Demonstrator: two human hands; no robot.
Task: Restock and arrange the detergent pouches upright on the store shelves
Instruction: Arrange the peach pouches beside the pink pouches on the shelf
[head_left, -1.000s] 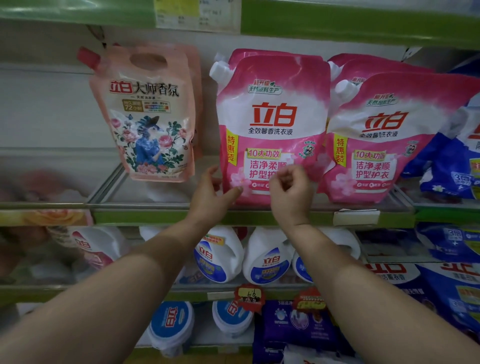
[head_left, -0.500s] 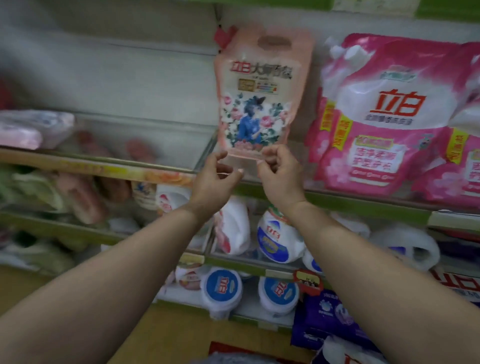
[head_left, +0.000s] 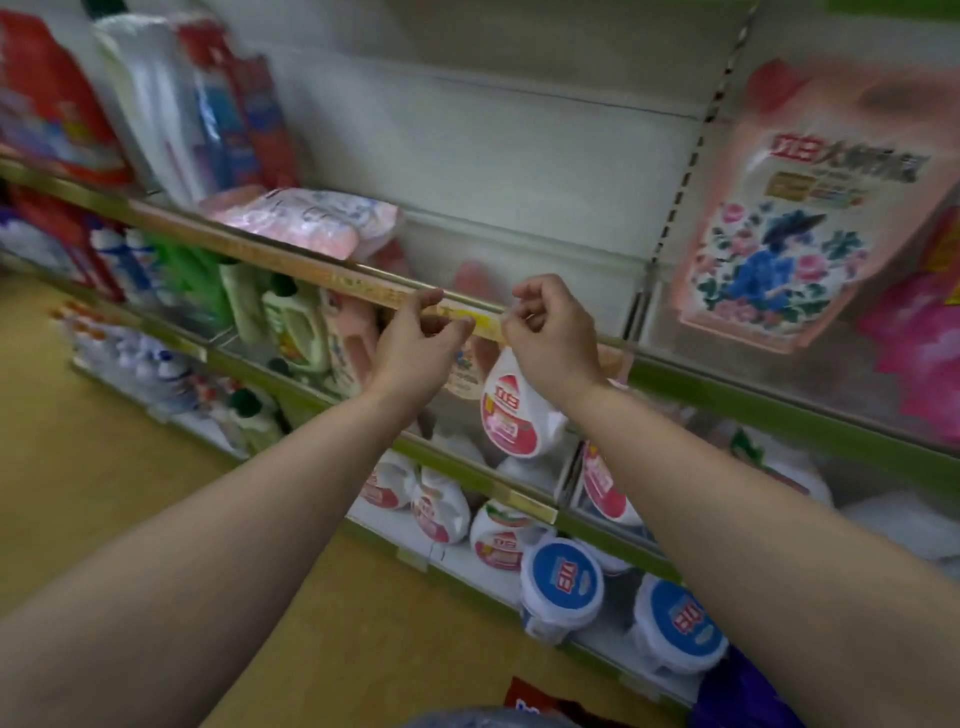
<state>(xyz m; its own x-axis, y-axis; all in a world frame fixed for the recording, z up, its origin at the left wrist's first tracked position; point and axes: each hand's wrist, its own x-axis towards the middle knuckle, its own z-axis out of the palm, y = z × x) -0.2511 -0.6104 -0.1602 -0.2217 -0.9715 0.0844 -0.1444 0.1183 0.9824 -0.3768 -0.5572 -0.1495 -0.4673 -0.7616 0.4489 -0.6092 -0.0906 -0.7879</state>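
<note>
The light is soft, even and rather dim, with no hard shadows on the white shelf back panel (head_left: 519, 156). Motion blur smears nearly everything — worst left of that panel, where the bottles turn to streaks, and right of it, where the peach floral pouch (head_left: 800, 208) has unreadable print. Shelf edges below the panel bow with wide-angle distortion — the forearms look stretched.

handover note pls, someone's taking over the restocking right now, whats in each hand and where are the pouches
Left hand: fingers curled at the shelf's front rail, holding no pouch.
Right hand: the same, beside the left.
Floral peach pouch: upright on the upper shelf, far right, ungripped.
Pink pouches: lying flat on that shelf, left of the hands.
Done: the floral pouch stands.
Left: probably stand the flat pouches upright and fill the bare stretch between.
</note>
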